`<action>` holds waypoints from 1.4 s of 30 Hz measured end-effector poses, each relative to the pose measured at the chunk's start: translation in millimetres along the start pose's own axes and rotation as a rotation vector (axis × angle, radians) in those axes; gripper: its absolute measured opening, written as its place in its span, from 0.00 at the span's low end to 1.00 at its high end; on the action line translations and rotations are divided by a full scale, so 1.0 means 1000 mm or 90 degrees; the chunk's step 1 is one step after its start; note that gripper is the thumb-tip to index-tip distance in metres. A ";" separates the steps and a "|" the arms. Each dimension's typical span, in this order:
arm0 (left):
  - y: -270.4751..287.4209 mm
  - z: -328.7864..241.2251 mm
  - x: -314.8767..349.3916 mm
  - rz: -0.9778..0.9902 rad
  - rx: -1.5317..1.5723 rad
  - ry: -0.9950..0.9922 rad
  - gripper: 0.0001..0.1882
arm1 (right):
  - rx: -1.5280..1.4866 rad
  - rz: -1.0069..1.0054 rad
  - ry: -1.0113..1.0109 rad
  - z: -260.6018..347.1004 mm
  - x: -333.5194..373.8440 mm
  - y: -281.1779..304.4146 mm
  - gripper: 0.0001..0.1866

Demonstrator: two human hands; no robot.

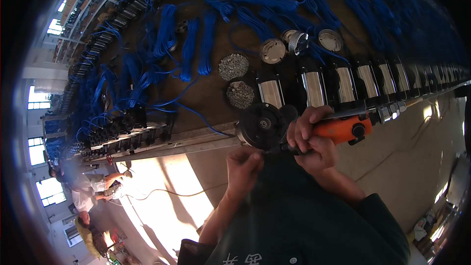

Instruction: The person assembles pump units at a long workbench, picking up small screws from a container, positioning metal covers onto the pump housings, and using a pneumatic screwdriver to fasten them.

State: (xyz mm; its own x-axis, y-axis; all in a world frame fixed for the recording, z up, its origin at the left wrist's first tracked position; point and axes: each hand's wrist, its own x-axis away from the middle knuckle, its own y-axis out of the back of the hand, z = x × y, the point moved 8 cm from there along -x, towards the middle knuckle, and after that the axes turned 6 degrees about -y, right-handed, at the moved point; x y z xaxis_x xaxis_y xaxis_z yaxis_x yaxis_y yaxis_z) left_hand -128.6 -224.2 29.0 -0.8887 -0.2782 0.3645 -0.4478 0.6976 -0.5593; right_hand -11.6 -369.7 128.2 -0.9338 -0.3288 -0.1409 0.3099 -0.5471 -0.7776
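My right hand (316, 142) is wrapped around an orange and black power screwdriver (338, 129), whose bit points left toward my left hand. My left hand (244, 167) is closed in a pinch beside the bit's tip; whatever its fingertips hold is too small to make out. Just above both hands, at the table's near edge, a pump or motor body with a round black end (265, 124) faces me. From its left side a blue cable (196, 113) runs back across the table.
Two piles of small screws (233, 66) lie beyond the motor body, near round metal caps (273, 50). Silver motor bodies (346, 84) line the table edge to the right. Coiled blue cables (188, 49) cover the table (216, 29). Another person (88, 191) is at the far left.
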 end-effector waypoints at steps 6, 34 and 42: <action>-0.003 -0.020 0.004 0.035 -0.399 -0.212 0.03 | -0.058 0.003 -0.007 -0.001 0.004 0.015 0.17; -0.035 -0.041 -0.010 0.090 -0.828 -0.571 0.15 | 0.131 -0.014 -0.040 -0.031 -0.005 0.014 0.10; -0.020 -0.039 -0.015 0.077 -0.744 -0.527 0.15 | 0.320 0.157 -0.032 -0.034 -0.005 -0.009 0.16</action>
State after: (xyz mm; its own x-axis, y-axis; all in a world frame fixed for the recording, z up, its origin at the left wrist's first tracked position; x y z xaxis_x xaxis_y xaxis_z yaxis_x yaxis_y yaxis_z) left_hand -102.7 -208.5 63.9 -0.8972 -0.1933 -0.3970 -0.3916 0.7638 0.5131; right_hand -15.5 -336.6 114.7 -0.8169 -0.5232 -0.2430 0.5768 -0.7446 -0.3360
